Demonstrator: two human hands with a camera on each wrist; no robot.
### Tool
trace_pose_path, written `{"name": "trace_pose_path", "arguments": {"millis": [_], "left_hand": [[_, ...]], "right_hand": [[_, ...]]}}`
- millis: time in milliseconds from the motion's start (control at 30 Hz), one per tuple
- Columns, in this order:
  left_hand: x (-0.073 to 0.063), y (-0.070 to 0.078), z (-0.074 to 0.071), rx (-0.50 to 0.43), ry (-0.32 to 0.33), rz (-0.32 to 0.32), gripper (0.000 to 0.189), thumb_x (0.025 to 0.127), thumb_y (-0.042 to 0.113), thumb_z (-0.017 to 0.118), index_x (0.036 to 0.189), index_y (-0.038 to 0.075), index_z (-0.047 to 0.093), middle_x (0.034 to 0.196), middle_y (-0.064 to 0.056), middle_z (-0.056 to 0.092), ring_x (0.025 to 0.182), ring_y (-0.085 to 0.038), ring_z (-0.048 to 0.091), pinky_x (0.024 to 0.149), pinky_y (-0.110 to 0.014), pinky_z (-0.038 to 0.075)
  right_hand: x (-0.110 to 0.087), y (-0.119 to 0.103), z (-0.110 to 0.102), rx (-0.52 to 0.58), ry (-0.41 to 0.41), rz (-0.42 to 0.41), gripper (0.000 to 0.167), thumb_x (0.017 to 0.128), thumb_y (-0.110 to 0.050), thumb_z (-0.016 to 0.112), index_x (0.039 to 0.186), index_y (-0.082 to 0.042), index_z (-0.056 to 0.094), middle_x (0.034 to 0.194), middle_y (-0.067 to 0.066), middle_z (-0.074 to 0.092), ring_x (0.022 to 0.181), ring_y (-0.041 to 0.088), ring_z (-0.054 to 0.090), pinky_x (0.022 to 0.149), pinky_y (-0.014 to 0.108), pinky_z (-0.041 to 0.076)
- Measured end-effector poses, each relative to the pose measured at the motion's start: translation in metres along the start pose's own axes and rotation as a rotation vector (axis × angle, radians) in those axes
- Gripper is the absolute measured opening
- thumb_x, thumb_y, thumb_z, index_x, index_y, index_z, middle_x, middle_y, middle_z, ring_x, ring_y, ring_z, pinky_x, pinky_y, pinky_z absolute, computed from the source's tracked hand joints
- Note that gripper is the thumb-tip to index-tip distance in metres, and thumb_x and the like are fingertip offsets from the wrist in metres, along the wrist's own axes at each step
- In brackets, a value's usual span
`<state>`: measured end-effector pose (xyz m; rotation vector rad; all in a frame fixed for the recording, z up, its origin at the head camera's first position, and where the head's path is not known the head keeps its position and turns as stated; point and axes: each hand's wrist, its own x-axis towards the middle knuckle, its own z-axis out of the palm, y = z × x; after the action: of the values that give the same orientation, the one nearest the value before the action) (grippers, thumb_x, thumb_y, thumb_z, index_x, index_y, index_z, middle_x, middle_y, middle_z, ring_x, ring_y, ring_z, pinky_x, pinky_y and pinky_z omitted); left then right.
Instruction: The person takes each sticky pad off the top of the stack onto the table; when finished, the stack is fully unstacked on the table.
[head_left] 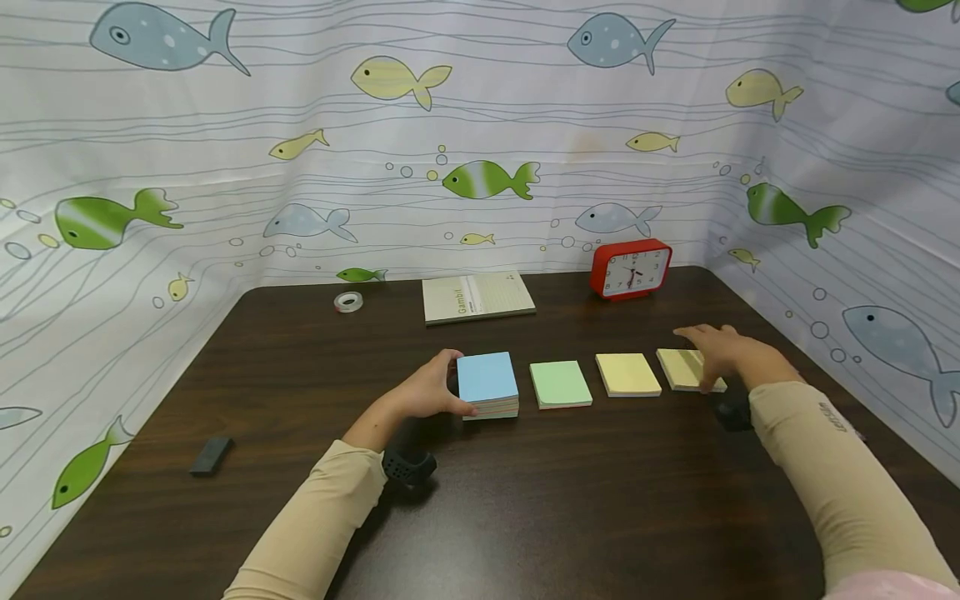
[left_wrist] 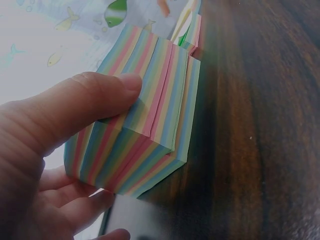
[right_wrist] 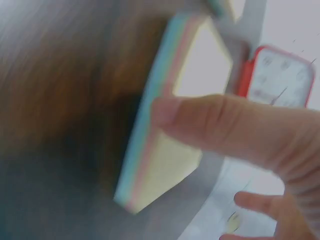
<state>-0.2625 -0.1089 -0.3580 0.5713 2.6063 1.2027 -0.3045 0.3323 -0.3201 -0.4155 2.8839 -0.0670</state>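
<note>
At the middle of the table, a thick stack of sticky note pads (head_left: pixel 488 379) with a blue top sheet is held by my left hand (head_left: pixel 429 390). The left thumb presses the striped near side of the stack (left_wrist: pixel 155 95), and the other fingers reach round behind. My right hand (head_left: pixel 726 354) is over the rightmost pale yellow sticky note pad (head_left: pixel 681 369), fingers spread toward its far side. In the right wrist view the thumb (right_wrist: pixel 200 117) overlaps this pad's near edge. Between the hands lie a green pad (head_left: pixel 560 384) and another yellow pad (head_left: pixel 628 374).
A red alarm clock (head_left: pixel 632 269) stands at the back right. Farther left at the back are a notebook (head_left: pixel 478 297) and a roll of tape (head_left: pixel 348 302). A small dark block (head_left: pixel 212 457) lies on the left. Fish-print curtain (head_left: pixel 405 208) surrounds the table.
</note>
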Motion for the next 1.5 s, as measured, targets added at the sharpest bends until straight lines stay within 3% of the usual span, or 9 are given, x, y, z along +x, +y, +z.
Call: {"name": "trace_pose_path", "arguments": {"millis": [233, 400, 533, 667, 900, 1033, 1167, 1500], "left_hand": [[-0.003, -0.001, -0.001, 0.004, 0.003, -0.011, 0.096, 0.062, 0.027, 0.079, 0.133, -0.001, 0.021, 0.13, -0.018, 0.032, 0.118, -0.028, 0.034, 0.09, -0.042, 0.033], [-0.005, -0.004, 0.0, 0.022, -0.006, -0.034, 0.099, 0.062, 0.028, 0.079, 0.135, -0.002, 0.018, 0.131, -0.019, 0.031, 0.118, -0.03, 0.033, 0.089, -0.044, 0.033], [-0.007, -0.008, 0.001, 0.035, -0.013, -0.055, 0.1, 0.063, 0.029, 0.078, 0.135, -0.003, 0.017, 0.132, -0.02, 0.029, 0.119, -0.031, 0.032, 0.09, -0.044, 0.032], [-0.007, -0.012, 0.003, 0.044, -0.01, -0.065, 0.101, 0.062, 0.029, 0.079, 0.135, -0.003, 0.016, 0.133, -0.021, 0.028, 0.119, -0.032, 0.032, 0.09, -0.044, 0.032], [-0.001, -0.013, 0.005, 0.001, -0.011, -0.018, 0.086, 0.061, 0.024, 0.08, 0.126, 0.0, 0.029, 0.118, -0.011, 0.041, 0.107, -0.025, 0.043, 0.084, -0.039, 0.038], [0.002, -0.011, 0.006, 0.015, -0.017, -0.007, 0.084, 0.062, 0.025, 0.079, 0.125, 0.001, 0.03, 0.113, -0.008, 0.043, 0.097, -0.021, 0.046, 0.079, -0.037, 0.04], [0.004, -0.008, 0.008, 0.028, -0.02, -0.004, 0.087, 0.063, 0.025, 0.079, 0.128, -0.001, 0.027, 0.116, -0.012, 0.043, 0.1, -0.023, 0.046, 0.081, -0.037, 0.039], [0.004, -0.008, 0.007, 0.035, 0.0, 0.017, 0.082, 0.061, 0.022, 0.08, 0.124, 0.0, 0.031, 0.111, -0.01, 0.045, 0.095, -0.02, 0.047, 0.081, -0.035, 0.038]], "right_hand": [[0.012, -0.051, -0.015, -0.003, 0.059, -0.152, 0.082, 0.064, -0.023, 0.077, 0.13, 0.001, 0.034, 0.128, 0.029, 0.03, 0.111, 0.05, 0.025, 0.077, 0.06, 0.032], [0.016, -0.095, -0.019, 0.045, 0.022, -0.266, 0.073, 0.072, -0.029, 0.07, 0.13, -0.001, 0.037, 0.129, 0.026, 0.032, 0.115, 0.046, 0.025, 0.086, 0.057, 0.028], [0.022, -0.131, -0.016, 0.128, -0.015, -0.353, 0.077, 0.074, -0.038, 0.067, 0.133, -0.002, 0.032, 0.133, 0.021, 0.031, 0.121, 0.039, 0.023, 0.092, 0.053, 0.023], [0.028, -0.172, -0.009, 0.191, -0.009, -0.445, 0.085, 0.073, -0.048, 0.064, 0.136, -0.004, 0.026, 0.134, 0.016, 0.031, 0.122, 0.029, 0.028, 0.095, 0.046, 0.026], [0.039, -0.232, 0.007, 0.165, 0.044, -0.514, 0.096, 0.067, -0.055, 0.065, 0.138, -0.006, 0.021, 0.132, 0.01, 0.031, 0.106, 0.018, 0.043, 0.082, 0.032, 0.039], [0.046, -0.247, 0.011, 0.059, 0.045, -0.488, 0.095, 0.066, -0.053, 0.067, 0.136, -0.005, 0.026, 0.127, 0.008, 0.036, 0.095, 0.015, 0.045, 0.071, 0.029, 0.041], [0.05, -0.248, 0.012, -0.007, 0.054, -0.437, 0.09, 0.063, -0.053, 0.07, 0.13, -0.005, 0.035, 0.115, 0.006, 0.044, 0.089, 0.015, 0.047, 0.069, 0.03, 0.042], [0.031, -0.234, 0.008, 0.018, 0.137, -0.349, 0.085, 0.059, -0.052, 0.072, 0.123, -0.005, 0.043, 0.111, 0.006, 0.047, 0.089, 0.017, 0.047, 0.071, 0.034, 0.042]]}}
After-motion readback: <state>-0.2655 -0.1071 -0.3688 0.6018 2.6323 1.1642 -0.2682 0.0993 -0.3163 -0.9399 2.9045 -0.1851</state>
